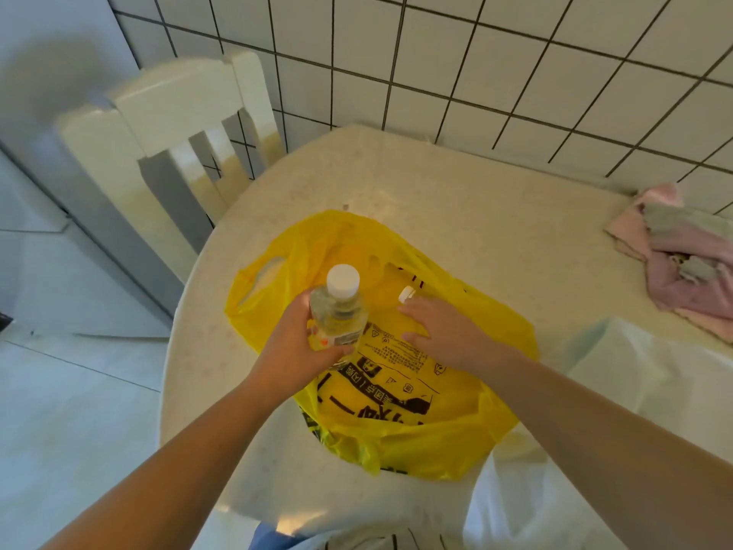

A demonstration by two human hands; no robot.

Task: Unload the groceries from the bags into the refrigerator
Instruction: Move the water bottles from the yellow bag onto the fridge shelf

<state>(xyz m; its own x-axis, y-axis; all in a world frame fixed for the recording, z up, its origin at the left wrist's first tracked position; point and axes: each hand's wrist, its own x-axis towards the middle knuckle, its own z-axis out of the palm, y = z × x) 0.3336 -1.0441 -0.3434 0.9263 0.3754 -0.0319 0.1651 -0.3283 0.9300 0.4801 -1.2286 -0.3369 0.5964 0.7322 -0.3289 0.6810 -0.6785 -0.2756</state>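
White tiled wall (515,65), pale table (456,200), chair (174,113).

Your yellow plastic shopping bag (436,391) lies flat on the round pale speckled table (456,192), toward its near-left part. Your left hand (293,351) grips the clear plastic bottle with a white cap (339,311) upright above the bag's left side. Your right hand (444,331) rests flat on the bag, just right of the bottle. A second white bottle cap (406,294) pokes up just behind your right fingertips. The cream slatted wooden chair (178,125) stands behind-left of the table. The crumpled pink cloth (682,264) lies at the table's far right. A translucent white plastic bag (634,391) sits right of the first bag. The white tiled wall (476,53) runs behind the table.
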